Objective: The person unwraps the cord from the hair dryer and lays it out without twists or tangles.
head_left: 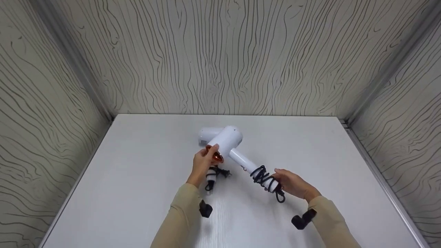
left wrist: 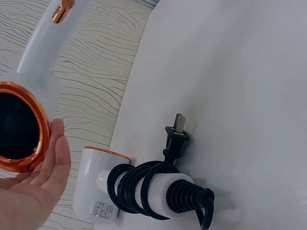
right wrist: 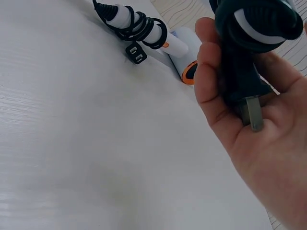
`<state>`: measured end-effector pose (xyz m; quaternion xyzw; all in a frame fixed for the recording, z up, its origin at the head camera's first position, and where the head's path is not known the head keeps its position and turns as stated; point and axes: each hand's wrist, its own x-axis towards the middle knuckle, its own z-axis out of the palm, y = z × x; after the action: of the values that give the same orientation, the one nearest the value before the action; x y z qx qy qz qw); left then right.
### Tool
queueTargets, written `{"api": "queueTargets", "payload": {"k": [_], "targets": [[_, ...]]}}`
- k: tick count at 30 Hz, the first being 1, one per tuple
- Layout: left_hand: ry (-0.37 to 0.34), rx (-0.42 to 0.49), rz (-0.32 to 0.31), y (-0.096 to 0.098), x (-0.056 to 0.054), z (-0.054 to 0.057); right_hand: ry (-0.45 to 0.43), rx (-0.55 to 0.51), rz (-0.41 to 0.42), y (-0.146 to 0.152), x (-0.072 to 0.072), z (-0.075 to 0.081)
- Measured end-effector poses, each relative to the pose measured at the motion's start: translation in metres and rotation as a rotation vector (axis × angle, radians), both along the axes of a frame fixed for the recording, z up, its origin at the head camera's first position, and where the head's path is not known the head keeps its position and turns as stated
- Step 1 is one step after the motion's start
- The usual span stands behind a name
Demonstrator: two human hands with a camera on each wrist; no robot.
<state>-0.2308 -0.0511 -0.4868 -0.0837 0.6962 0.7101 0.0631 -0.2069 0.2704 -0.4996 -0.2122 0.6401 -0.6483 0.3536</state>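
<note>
A white hair dryer [head_left: 225, 140] with a copper-coloured ring at one end is held up above the table, between both hands. My left hand [head_left: 202, 164] grips its ringed end; in the left wrist view the fingers lie along the copper ring [left wrist: 45, 139]. At the bottom of the handle, my right hand [head_left: 292, 183] holds the part wrapped in black cord [head_left: 262, 175]. The right wrist view shows the black plug [right wrist: 239, 88] against the fingers and palm. Behind and below lies a second white hair dryer [left wrist: 91, 179], its handle also wound with black cord, partly hidden in the head view.
The white table [head_left: 137, 193] spreads out under the hands. Wood-grain patterned panels [head_left: 220, 58] stand at the back and both sides. The second dryer's plug [left wrist: 176, 136] sticks out beside its handle. Black devices [head_left: 205, 209] sit on both wrists.
</note>
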Motion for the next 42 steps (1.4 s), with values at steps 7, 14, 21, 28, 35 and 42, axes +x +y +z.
{"api": "queueTargets", "payload": {"k": [7,14,21,28,35,42], "targets": [[-0.018,-0.002,0.031,0.000,-0.001,-0.001,-0.010,-0.173,0.064,0.006,-0.003,-0.007],[-0.036,-0.002,0.063,-0.003,0.000,-0.003,0.035,-0.270,0.133,0.011,-0.006,-0.015],[-0.056,0.040,0.051,-0.005,-0.001,-0.002,0.037,-0.326,0.146,0.012,-0.005,-0.019],[-0.085,0.054,0.040,-0.009,0.012,0.022,0.050,-0.273,0.087,0.011,-0.004,-0.019],[-0.093,0.077,0.061,-0.009,0.011,0.015,0.093,-0.242,-0.013,0.007,-0.004,-0.022],[-0.044,0.087,0.104,-0.009,0.000,-0.003,0.145,-0.224,-0.126,0.006,-0.004,-0.023]]}}
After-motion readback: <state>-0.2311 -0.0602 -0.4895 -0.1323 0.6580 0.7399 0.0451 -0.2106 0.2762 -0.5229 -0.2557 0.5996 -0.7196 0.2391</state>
